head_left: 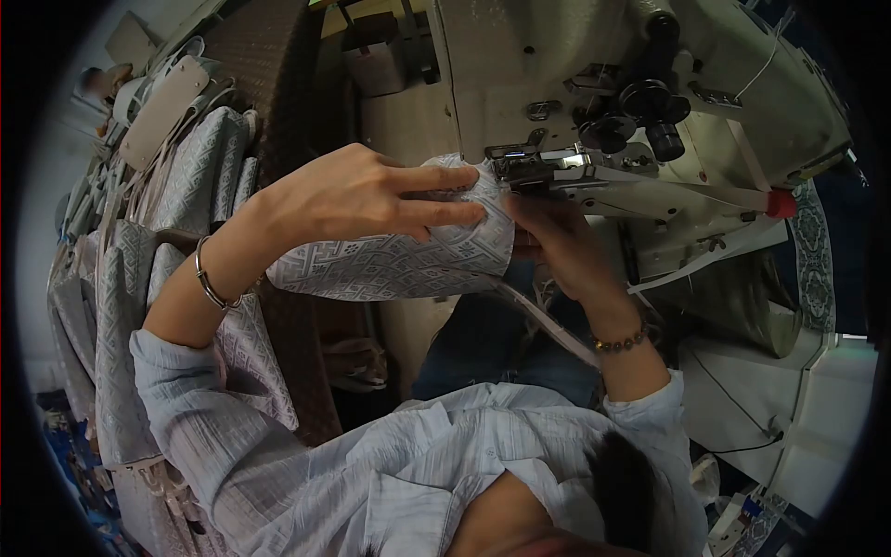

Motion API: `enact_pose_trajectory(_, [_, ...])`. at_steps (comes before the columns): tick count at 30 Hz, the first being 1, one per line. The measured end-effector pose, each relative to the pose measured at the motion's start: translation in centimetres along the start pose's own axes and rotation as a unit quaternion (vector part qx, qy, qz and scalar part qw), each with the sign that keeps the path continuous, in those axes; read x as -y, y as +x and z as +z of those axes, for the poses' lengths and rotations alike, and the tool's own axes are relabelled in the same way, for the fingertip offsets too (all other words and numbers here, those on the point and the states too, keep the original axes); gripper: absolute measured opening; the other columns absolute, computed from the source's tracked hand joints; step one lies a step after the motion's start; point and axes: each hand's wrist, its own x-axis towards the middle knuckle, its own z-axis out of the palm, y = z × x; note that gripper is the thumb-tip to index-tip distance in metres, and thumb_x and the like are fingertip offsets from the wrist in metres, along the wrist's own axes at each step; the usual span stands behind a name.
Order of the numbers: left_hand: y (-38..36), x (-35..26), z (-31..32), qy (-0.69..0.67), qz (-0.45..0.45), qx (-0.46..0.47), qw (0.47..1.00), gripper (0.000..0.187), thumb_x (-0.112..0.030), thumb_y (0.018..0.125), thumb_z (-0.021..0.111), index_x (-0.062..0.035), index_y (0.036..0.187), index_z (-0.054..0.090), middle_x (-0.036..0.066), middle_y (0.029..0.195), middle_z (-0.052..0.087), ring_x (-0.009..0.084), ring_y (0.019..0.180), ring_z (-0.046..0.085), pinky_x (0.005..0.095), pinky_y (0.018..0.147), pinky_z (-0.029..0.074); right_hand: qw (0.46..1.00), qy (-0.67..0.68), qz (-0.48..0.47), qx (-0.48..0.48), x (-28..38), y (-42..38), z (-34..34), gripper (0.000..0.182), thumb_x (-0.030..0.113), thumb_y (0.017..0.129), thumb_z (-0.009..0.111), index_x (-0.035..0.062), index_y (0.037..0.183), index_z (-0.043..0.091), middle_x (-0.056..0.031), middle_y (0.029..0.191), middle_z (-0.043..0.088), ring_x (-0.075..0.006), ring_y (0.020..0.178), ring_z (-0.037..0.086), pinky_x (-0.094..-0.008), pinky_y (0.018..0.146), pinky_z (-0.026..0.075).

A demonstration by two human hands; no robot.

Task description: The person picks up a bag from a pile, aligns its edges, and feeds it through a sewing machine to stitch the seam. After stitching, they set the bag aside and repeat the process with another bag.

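Note:
A pale grey patterned bag (390, 269) is held up at the head of an industrial sewing machine (501, 74), its right edge at the presser-foot area (529, 167). My left hand (362, 195) lies over the bag from the left, with two fingers stretched flat on the fabric near the machine. On the other side, my right hand (566, 246) grips the bag's right edge, thumb in front; its other fingers are mostly hidden. A narrow pale strap (552, 325) trails from the bag toward my right wrist.
Similar patterned bags (200, 176) with straps are heaped on the left, beside a brown textured surface (278, 102). A box (374, 56) stands at the back. White tape (696, 265) hangs below the machine, near a red part (781, 204). Another person (97, 85) is far left.

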Motion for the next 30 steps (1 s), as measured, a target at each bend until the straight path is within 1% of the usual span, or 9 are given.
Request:
enact_pose_trajectory(2, [0.1, 0.0, 0.1, 0.017, -0.004, -0.007, 1.000, 0.050, -0.027, 0.079, 0.067, -0.0263, 0.128, 0.054, 0.004, 0.126, 0.059, 0.0193, 0.074, 0.070, 0.0281, 0.054, 0.059, 1.000, 0.013, 0.016, 0.004, 0.1, 0.0, -0.1, 0.037, 0.035, 0.088, 0.066, 0.0018, 0.104, 0.064, -0.0079, 0.093, 0.067, -0.0171, 0.084, 0.067, -0.0323, 0.074, 0.056])
enact_pose_trajectory(12, [0.2, 0.8, -0.1, -0.075, -0.060, -0.001, 0.995, 0.053, -0.026, 0.075, 0.070, -0.0264, 0.127, 0.058, 0.005, 0.121, 0.061, 0.0221, 0.078, 0.069, 0.0330, 0.066, 0.059, 0.999, 0.049, 0.007, 0.013, 0.0, 0.2, -0.4, 0.032, 0.031, 0.089, 0.065, 0.0029, 0.104, 0.065, -0.0047, 0.091, 0.066, -0.0144, 0.085, 0.065, -0.0300, 0.076, 0.054])
enact_pose_trajectory(14, [0.3, 1.0, -0.1, -0.097, -0.063, -0.024, 0.993, 0.056, -0.023, 0.073, 0.073, -0.0245, 0.127, 0.059, 0.005, 0.106, 0.067, 0.0196, 0.075, 0.066, 0.0317, 0.062, 0.057, 0.994, -0.099, -0.044, 0.021, -0.2, -0.1, -0.6, 0.025, 0.029, 0.092, 0.062, 0.0040, 0.089, 0.066, 0.0040, 0.070, 0.056, -0.0045, 0.063, 0.049, -0.0225, 0.058, 0.041])
enact_pose_trajectory(17, [0.5, 1.2, -0.1, -0.124, -0.092, -0.031, 0.988, 0.057, -0.025, 0.072, 0.073, -0.0224, 0.127, 0.060, 0.005, 0.097, 0.067, 0.0215, 0.075, 0.064, 0.0343, 0.065, 0.055, 0.986, -0.153, -0.067, 0.015, -0.5, -0.1, -0.7, 0.023, 0.027, 0.092, 0.061, 0.0042, 0.087, 0.065, 0.0061, 0.067, 0.052, -0.0042, 0.061, 0.041, -0.0223, 0.056, 0.033])
enact_pose_trajectory(24, [0.4, 0.8, 0.3, -0.134, -0.118, -0.028, 0.984, 0.056, -0.026, 0.070, 0.073, -0.0170, 0.125, 0.061, 0.006, 0.104, 0.066, 0.0231, 0.083, 0.064, 0.0351, 0.070, 0.055, 0.991, -0.109, -0.082, 0.001, -0.1, -0.2, 0.4, 0.023, 0.025, 0.091, 0.062, 0.0034, 0.086, 0.064, 0.0059, 0.069, 0.051, -0.0041, 0.066, 0.042, -0.0232, 0.059, 0.036])
enact_pose_trajectory(26, [0.1, -0.3, 0.5, -0.036, -0.131, -0.077, 0.988, 0.047, -0.024, 0.071, 0.074, -0.0123, 0.116, 0.066, 0.006, 0.106, 0.065, 0.0236, 0.085, 0.064, 0.0341, 0.071, 0.054, 0.993, -0.096, -0.071, 0.011, 0.2, -0.3, 0.6, 0.023, 0.025, 0.090, 0.063, 0.0029, 0.085, 0.064, 0.0061, 0.070, 0.050, -0.0041, 0.067, 0.041, -0.0236, 0.061, 0.036])
enact_pose_trajectory(28, [0.7, -3.3, 1.2, 0.086, -0.064, -0.174, 0.979, 0.035, -0.022, 0.074, 0.074, -0.0064, 0.105, 0.068, 0.007, 0.110, 0.064, 0.0241, 0.088, 0.064, 0.0345, 0.074, 0.053, 0.989, -0.115, -0.098, 0.003, -0.2, -0.2, 0.3, 0.022, 0.025, 0.090, 0.063, 0.0029, 0.085, 0.064, 0.0064, 0.070, 0.050, -0.0041, 0.066, 0.041, -0.0235, 0.061, 0.036])
enact_pose_trajectory(29, [0.4, -5.7, 3.2, -0.051, -0.092, -0.169, 0.980, 0.022, -0.019, 0.080, 0.072, -0.0054, 0.097, 0.068, 0.009, 0.116, 0.061, 0.0255, 0.095, 0.062, 0.0363, 0.078, 0.052, 0.984, -0.133, -0.120, -0.003, -0.6, -0.1, 0.0, 0.022, 0.025, 0.089, 0.064, 0.0029, 0.085, 0.064, 0.0066, 0.070, 0.051, -0.0041, 0.066, 0.042, -0.0234, 0.061, 0.036])
enact_pose_trajectory(30, [0.7, -8.2, 4.6, -0.228, -0.103, -0.116, 0.961, 0.026, -0.023, 0.084, 0.068, -0.0040, 0.102, 0.066, 0.010, 0.116, 0.061, 0.0244, 0.098, 0.061, 0.0361, 0.077, 0.052, 0.983, -0.137, -0.122, -0.001, -0.8, 0.1, -0.3, 0.022, 0.025, 0.089, 0.064, 0.0029, 0.085, 0.064, 0.0066, 0.070, 0.051, -0.0041, 0.066, 0.042, -0.0234, 0.061, 0.036])
